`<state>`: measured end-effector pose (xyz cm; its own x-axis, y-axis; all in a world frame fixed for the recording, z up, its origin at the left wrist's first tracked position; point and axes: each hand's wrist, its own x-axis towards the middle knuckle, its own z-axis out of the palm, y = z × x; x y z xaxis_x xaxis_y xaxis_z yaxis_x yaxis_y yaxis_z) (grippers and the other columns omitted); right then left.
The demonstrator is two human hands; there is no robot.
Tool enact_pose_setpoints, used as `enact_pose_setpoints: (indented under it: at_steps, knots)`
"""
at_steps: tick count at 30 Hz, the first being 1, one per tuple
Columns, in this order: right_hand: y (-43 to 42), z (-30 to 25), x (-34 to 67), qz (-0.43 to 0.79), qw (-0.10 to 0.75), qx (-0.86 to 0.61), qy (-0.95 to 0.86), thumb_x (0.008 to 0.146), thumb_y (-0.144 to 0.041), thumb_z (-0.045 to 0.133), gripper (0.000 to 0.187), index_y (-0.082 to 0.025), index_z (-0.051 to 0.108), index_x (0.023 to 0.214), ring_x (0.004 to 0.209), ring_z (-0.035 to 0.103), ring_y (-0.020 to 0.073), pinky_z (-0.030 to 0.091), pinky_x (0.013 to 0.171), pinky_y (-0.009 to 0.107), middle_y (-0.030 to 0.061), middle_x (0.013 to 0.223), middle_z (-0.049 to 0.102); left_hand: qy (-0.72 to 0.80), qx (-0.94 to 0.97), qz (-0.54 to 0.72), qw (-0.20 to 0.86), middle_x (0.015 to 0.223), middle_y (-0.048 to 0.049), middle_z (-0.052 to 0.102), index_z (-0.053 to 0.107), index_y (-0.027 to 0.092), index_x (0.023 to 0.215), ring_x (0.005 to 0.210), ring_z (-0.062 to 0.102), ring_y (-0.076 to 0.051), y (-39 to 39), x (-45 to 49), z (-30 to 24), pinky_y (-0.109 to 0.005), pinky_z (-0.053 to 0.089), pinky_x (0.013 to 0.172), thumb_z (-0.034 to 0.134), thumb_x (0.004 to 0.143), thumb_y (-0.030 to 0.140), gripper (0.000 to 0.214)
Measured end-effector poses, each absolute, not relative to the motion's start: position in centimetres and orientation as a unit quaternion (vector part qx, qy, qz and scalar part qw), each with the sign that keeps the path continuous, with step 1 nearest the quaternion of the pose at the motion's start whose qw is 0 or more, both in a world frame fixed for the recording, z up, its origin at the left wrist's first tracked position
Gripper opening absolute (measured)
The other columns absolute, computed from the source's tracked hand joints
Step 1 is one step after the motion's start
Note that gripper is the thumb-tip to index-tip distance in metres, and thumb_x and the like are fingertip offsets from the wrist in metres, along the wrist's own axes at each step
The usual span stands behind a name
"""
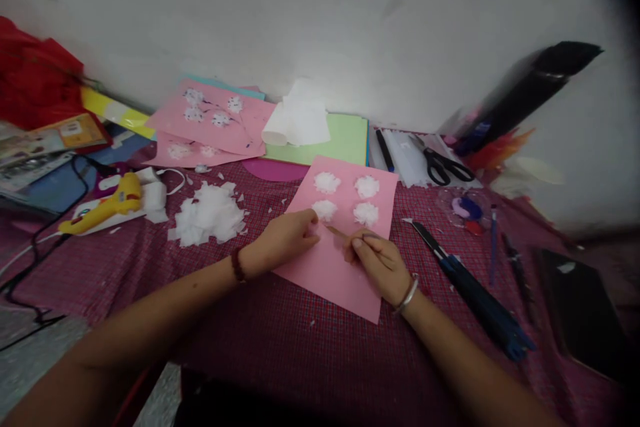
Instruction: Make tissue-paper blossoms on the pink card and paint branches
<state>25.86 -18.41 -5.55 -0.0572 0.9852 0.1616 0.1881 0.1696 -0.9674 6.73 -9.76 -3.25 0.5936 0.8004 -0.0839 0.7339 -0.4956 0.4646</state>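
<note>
A pink paper sheet (pixel 334 260) lies on the red checked cloth in front of me, with several white fluffy tissue flowers (pixel 346 197) stuck on its upper half. My left hand (pixel 285 240) rests on the sheet's left edge, fingers curled, fingertips touching the lower left flower. My right hand (pixel 377 263) pinches a thin wooden stick (pixel 337 233) whose tip points at that same flower. A heap of white tissue scraps (pixel 207 213) lies to the left of my left hand.
A yellow glue gun (pixel 103 207) lies far left with its cord. Finished pink sheets (pixel 210 121), a white roll (pixel 295 123) and green paper (pixel 347 140) sit at the back. Black scissors (pixel 443 165), pens, a dark blue tool (pixel 470 287) and a black phone (pixel 583 310) lie on the right.
</note>
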Motion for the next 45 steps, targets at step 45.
enact_pose_setpoints:
  at_steps: [45]
  knots:
    - [-17.8, -6.0, 25.8, 0.429, 0.509, -0.512, -0.544, 0.090, -0.040, 0.048, 0.030, -0.021, 0.057, 0.069, 0.060, 0.053, 0.0130, 0.045, 0.056, 0.028, 0.0014, 0.071, 0.057, 0.360, 0.886, 0.050, 0.288, 0.066, 0.0005, 0.057, 0.057, 0.018, 0.082, 0.059, 0.047, -0.011, -8.1, 7.4, -2.7, -0.025, 0.029, 0.055, 0.046, 0.076, 0.014, 0.013]
